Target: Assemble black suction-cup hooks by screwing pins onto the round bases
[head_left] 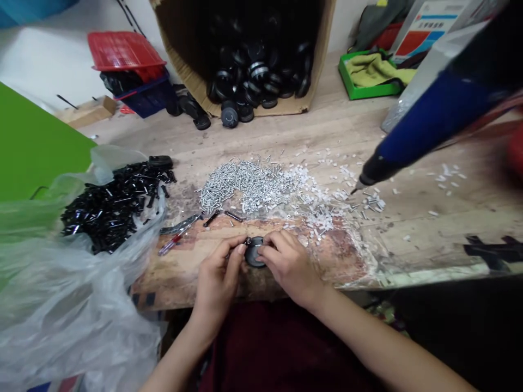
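A round black disc part (255, 255) with a raised rim rests near the front edge of the workbench, between both hands. My left hand (223, 264) pinches a small dark piece at the left side of the disc; its exact kind is hidden by the fingers. On the right, my right hand (288, 261) is closed with its fingertips on the disc's rim and inner face. Just beyond the hands lie a heap of small screws (232, 182), white plastic sleeves (321, 218) and a few black pins (212, 219).
A cardboard box (316, 81) of black round parts lies open at the back. Black pieces (118, 201) fill a plastic bag (102, 305) at left, beside a screwdriver (180, 235). A blue power screwdriver (429, 120) hangs at right, before a green tray (359, 92).
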`<action>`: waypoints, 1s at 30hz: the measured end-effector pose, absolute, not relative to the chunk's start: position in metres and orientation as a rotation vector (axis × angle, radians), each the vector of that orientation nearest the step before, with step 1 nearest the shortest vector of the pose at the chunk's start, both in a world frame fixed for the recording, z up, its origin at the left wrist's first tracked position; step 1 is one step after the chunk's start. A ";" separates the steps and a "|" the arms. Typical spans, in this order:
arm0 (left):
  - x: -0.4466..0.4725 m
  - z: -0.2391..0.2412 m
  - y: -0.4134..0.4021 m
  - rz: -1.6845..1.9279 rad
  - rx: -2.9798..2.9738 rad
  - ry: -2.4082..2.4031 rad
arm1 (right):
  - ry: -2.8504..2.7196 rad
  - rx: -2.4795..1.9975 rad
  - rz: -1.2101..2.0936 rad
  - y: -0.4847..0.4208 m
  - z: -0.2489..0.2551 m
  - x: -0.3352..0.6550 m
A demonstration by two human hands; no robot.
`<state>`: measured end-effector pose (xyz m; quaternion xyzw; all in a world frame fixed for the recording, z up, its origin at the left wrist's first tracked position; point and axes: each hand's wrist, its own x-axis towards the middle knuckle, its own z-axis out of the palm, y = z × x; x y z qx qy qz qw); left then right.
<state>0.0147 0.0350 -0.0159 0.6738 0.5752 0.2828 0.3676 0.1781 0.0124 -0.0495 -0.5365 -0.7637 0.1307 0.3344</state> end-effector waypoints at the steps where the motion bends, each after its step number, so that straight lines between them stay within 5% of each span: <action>1: 0.014 -0.015 0.035 0.730 1.598 1.447 | -2.025 -1.424 0.292 0.013 -0.049 0.176; 7: 0.014 -0.011 0.032 0.804 1.089 1.224 | -1.632 -1.211 0.481 0.012 -0.036 0.172; 20: 0.024 0.004 0.008 0.890 1.038 1.137 | -1.262 -1.081 0.564 0.003 -0.023 0.157; 30: 0.028 0.012 0.002 0.923 1.379 1.222 | -0.790 -0.933 1.495 0.016 -0.023 0.168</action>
